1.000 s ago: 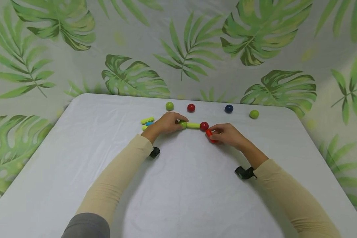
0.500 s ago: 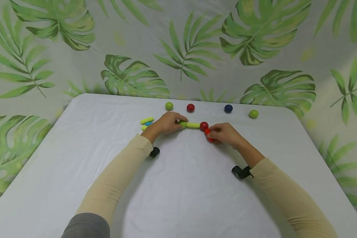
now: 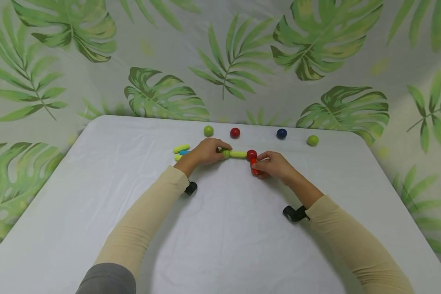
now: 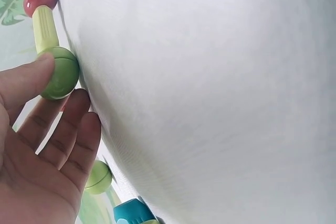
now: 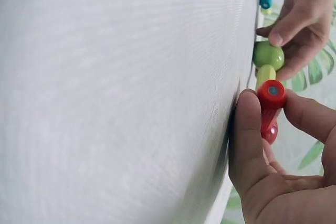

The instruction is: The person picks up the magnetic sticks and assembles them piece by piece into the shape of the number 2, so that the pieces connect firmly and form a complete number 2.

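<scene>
My left hand [image 3: 208,151] holds a green ball [image 4: 63,74] between thumb and fingers at the left end of a small chain. From that ball a yellow-green rod [image 3: 238,154] runs right to a red ball [image 3: 251,154]. My right hand [image 3: 275,166] pinches a red rod [image 5: 272,100] between thumb and finger. One end of this rod meets the red ball, and its other end points toward me with a grey disc showing. The rod stands at a sharp angle to the yellow-green one.
Behind the hands lie a green ball [image 3: 208,130], a red ball [image 3: 235,132], a dark blue ball [image 3: 281,133] and another green ball [image 3: 312,140]. Left of my left hand are yellow-green rods [image 3: 181,148] and a blue rod [image 3: 184,152]. Leaf-printed cloth hangs behind the white table [image 3: 220,228].
My right hand has moved slightly left, swinging the red rod from a slant to nearly straight toward me, against the red ball. The left hand keeps its place on the green ball.
</scene>
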The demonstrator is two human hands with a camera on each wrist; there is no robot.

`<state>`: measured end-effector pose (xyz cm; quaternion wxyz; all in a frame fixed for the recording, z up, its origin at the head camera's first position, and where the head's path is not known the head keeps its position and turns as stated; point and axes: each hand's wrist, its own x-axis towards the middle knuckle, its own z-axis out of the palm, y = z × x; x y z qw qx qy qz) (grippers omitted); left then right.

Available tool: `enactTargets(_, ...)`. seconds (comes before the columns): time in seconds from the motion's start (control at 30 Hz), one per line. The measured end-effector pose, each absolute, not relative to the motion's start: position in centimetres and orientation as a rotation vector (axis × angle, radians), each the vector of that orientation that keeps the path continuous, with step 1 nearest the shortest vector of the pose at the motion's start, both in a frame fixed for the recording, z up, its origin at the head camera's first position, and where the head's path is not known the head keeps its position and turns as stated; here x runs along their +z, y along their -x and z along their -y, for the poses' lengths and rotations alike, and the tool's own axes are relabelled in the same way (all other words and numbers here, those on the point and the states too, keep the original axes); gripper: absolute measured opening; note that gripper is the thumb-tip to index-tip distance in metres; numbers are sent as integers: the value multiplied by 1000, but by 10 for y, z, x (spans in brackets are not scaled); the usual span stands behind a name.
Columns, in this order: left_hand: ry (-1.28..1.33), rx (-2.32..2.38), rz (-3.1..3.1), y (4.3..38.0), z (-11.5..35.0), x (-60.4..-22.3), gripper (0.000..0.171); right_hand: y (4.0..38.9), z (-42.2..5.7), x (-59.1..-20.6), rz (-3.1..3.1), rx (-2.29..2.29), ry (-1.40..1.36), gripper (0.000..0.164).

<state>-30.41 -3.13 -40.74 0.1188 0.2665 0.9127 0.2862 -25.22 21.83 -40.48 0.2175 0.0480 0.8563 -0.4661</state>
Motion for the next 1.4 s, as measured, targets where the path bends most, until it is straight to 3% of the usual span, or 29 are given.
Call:
enactTargets(1.13, -756, 883, -2660, 303, 33, -409, 37, 249, -229, -406, -2496, -1149, -6, 41)
enactTargets(1.4, -766, 876, -2660, 302, 33, -408, 37, 252, -242, -405, -2655, -987, 147, 36)
